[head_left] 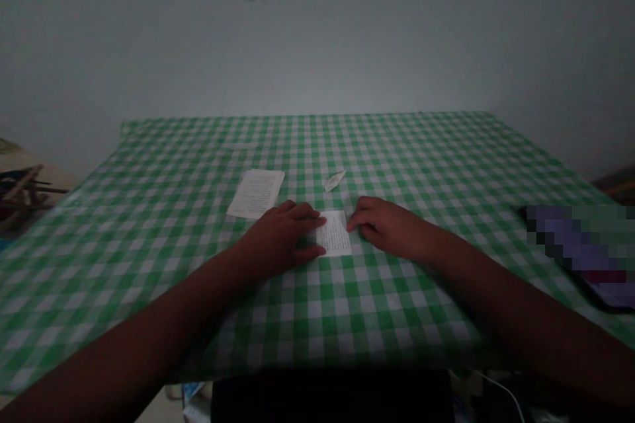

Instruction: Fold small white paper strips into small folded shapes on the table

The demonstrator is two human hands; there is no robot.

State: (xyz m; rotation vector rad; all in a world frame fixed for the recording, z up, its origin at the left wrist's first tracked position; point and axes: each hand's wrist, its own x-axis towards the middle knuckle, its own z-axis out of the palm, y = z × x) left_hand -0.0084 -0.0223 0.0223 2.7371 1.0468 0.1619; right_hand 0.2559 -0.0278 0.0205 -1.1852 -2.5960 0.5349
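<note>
A small printed sheet of paper (334, 234) lies flat on the tablecloth between my hands. My left hand (284, 236) rests at its left side, thumb and fingers spread apart, with the fingertips on the paper's left edge. At the right edge is my right hand (380, 221), its fingers curled together and the fingertips against the paper. Just beyond my left hand lies a stack of printed paper sheets (258, 193), its near corner partly covered by that hand. Farther back, a small folded paper piece (335, 180) with pointed ends lies on the cloth.
A green-and-white checked tablecloth (317, 317) covers the table, which reaches back to a pale wall (317, 33). A dark-edged device with a blurred-out screen (585, 251) lies at the right edge. Wooden items (30, 188) stand beyond the left side.
</note>
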